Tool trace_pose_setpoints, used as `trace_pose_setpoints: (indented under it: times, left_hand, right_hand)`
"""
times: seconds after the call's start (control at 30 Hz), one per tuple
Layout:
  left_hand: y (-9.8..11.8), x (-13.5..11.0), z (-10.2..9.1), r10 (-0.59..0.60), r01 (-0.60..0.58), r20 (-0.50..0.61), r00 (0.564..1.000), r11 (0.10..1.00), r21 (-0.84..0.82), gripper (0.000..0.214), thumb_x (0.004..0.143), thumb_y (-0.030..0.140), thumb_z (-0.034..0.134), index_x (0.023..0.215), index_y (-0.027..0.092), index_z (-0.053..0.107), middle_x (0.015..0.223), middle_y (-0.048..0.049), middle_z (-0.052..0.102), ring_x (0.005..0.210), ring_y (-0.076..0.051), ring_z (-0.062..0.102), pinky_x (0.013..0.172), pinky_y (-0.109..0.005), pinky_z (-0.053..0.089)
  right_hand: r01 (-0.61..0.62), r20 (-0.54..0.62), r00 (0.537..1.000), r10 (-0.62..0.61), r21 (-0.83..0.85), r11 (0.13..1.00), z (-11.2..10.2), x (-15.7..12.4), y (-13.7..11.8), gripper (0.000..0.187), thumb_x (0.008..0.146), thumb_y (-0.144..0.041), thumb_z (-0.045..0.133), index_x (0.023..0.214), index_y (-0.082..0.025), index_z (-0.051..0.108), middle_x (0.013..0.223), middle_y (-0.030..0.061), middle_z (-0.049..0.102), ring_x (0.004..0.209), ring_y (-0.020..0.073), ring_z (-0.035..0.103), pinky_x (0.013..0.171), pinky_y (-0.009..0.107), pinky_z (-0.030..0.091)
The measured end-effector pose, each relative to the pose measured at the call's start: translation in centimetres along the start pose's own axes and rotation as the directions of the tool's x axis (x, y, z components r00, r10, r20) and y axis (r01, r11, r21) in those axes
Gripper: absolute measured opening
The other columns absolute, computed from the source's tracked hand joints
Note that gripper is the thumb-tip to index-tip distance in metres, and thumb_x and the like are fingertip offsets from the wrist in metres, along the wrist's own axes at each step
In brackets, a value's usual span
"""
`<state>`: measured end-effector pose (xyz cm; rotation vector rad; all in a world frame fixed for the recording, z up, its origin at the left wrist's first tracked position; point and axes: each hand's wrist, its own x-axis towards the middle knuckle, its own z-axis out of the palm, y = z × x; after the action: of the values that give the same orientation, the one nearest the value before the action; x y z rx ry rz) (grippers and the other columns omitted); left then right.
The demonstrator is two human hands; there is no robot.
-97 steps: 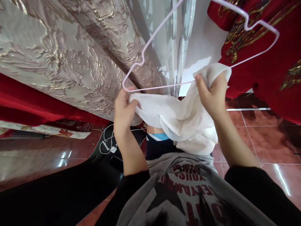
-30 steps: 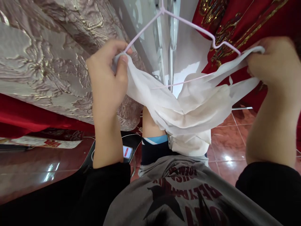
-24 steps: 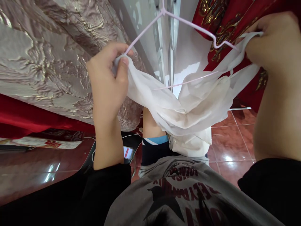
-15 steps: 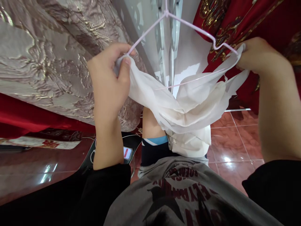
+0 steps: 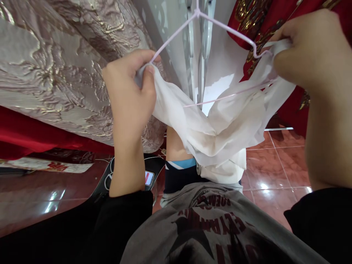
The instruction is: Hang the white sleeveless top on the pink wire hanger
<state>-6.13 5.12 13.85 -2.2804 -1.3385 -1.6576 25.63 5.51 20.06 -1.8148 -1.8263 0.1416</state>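
A thin white garment (image 5: pixel 220 132) is draped over a pale pink wire hanger (image 5: pixel 220 25) that hangs in front of me. My left hand (image 5: pixel 129 95) pinches the garment's left edge against the hanger's left end, fingers closed. My right hand (image 5: pixel 310 47) is closed round the garment's right edge at the hanger's right shoulder notch. The cloth sags in folds between both hands, over my lap.
A beige embossed curtain (image 5: pixel 60 62) hangs at the left, red gold-patterned fabric (image 5: pixel 275 14) at the upper right. A metal rack upright (image 5: pixel 203 66) stands behind the hanger. A phone (image 5: pixel 149 178) and white cable (image 5: pixel 108 176) lie on a dark surface over the glossy red tiled floor (image 5: pixel 275 172).
Both hands have lifted the garment from waist height up onto the hanger's ends. In the last half second my right hand rose and came closer to the camera; the left barely moved.
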Motion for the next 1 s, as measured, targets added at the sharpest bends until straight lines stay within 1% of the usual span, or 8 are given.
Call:
trace_pose_setpoints:
  times: [0.1, 0.23, 0.37, 0.43, 0.57, 0.7, 0.8, 1.0]
  left_hand:
    - [0.0, 0.0, 0.1, -0.004, 0.004, 0.000, 1.000, 1.000, -0.024, 0.042, 0.086, -0.004, 0.057, 0.108, 0.018, 0.085, 0.103, -0.0033, 0.082, 0.097, -0.026, 0.078, 0.089, -0.039, 0.057]
    - [-0.2, -0.3, 0.8, -0.049, 0.050, 0.008, 0.999, 0.996, -0.070, 0.046, 0.084, -0.006, 0.059, 0.107, 0.024, 0.085, 0.098, -0.0024, 0.081, 0.088, -0.024, 0.075, 0.083, -0.037, 0.056]
    - [-0.1, -0.4, 1.4, -0.059, 0.060, 0.029, 0.998, 0.996, -0.065, 0.043, 0.085, -0.003, 0.061, 0.106, 0.025, 0.085, 0.094, -0.0019, 0.081, 0.082, -0.022, 0.072, 0.079, -0.036, 0.054]
    - [0.0, -0.5, 1.5, -0.062, 0.064, 0.037, 0.997, 0.996, -0.061, 0.042, 0.086, -0.001, 0.061, 0.107, 0.025, 0.086, 0.092, -0.0019, 0.080, 0.078, -0.022, 0.071, 0.078, -0.036, 0.054]
    - [0.4, -0.6, 1.5, -0.054, 0.056, 0.034, 0.998, 0.996, -0.068, 0.042, 0.085, -0.002, 0.060, 0.108, 0.022, 0.086, 0.092, -0.0018, 0.079, 0.082, -0.023, 0.073, 0.081, -0.036, 0.055]
    - [0.8, -0.7, 1.2, -0.056, 0.058, 0.040, 0.998, 0.997, -0.050, 0.039, 0.090, 0.000, 0.057, 0.111, 0.017, 0.086, 0.090, -0.0029, 0.076, 0.085, -0.022, 0.072, 0.081, -0.035, 0.053]
    - [0.6, -0.6, 0.8, -0.080, 0.081, 0.027, 0.996, 0.996, -0.038, 0.041, 0.090, 0.000, 0.058, 0.111, 0.020, 0.086, 0.083, -0.0016, 0.071, 0.076, -0.020, 0.066, 0.072, -0.033, 0.047]
    - [-0.5, -0.1, 0.3, -0.070, 0.069, -0.004, 0.998, 0.997, -0.043, 0.042, 0.090, -0.001, 0.057, 0.108, 0.024, 0.085, 0.088, -0.0020, 0.074, 0.075, -0.020, 0.061, 0.071, -0.035, 0.044]
  right_hand:
    - [-0.048, -0.068, 0.997, 0.038, -0.144, 0.988, 0.4, -1.0, -1.3, 0.053, 0.078, 0.004, 0.047, 0.119, -0.007, 0.079, 0.113, 0.0160, 0.077, 0.116, 0.0289, 0.071, 0.100, 0.047, 0.053]
    - [-0.057, -0.150, 0.986, 0.065, 0.061, 0.997, 0.6, -0.3, -0.5, 0.048, 0.086, -0.002, 0.048, 0.123, -0.004, 0.079, 0.115, 0.0178, 0.078, 0.094, 0.0169, 0.072, 0.082, 0.035, 0.051]
    - [-0.236, -0.167, 0.952, 0.258, 0.143, 0.961, 0.3, 0.9, 0.5, 0.049, 0.091, -0.019, 0.058, 0.136, -0.009, 0.075, 0.103, 0.0143, 0.078, 0.062, 0.0026, 0.048, 0.062, 0.030, 0.038]
    - [-0.255, -0.168, 0.948, 0.270, 0.103, 0.961, 0.2, 1.9, 0.6, 0.047, 0.093, -0.025, 0.058, 0.135, -0.011, 0.075, 0.108, 0.0138, 0.078, 0.065, 0.0021, 0.046, 0.063, 0.031, 0.036]
    - [-0.238, -0.160, 0.952, 0.261, 0.146, 0.960, 1.0, 3.9, 0.5, 0.040, 0.096, -0.023, 0.058, 0.127, -0.005, 0.076, 0.123, 0.0149, 0.076, 0.089, 0.0087, 0.065, 0.075, 0.029, 0.044]
    - [-0.005, -0.195, 0.980, 0.045, 0.201, 0.980, 2.6, 3.8, 0.5, 0.041, 0.090, 0.000, 0.047, 0.120, 0.001, 0.076, 0.111, 0.0164, 0.079, 0.094, 0.0121, 0.072, 0.084, 0.027, 0.052]
    - [0.207, -0.250, 0.954, -0.168, 0.139, 0.968, 3.4, 2.1, 0.8, 0.042, 0.079, 0.005, 0.045, 0.101, -0.003, 0.080, 0.104, 0.0148, 0.080, 0.100, 0.0181, 0.075, 0.089, 0.030, 0.054]
    - [0.236, -0.077, 0.970, -0.232, 0.046, 0.971, 5.2, -1.5, 2.6, 0.061, 0.072, 0.003, 0.060, 0.128, -0.022, 0.063, 0.138, 0.0145, 0.066, 0.130, 0.0267, 0.065, 0.120, 0.048, 0.049]
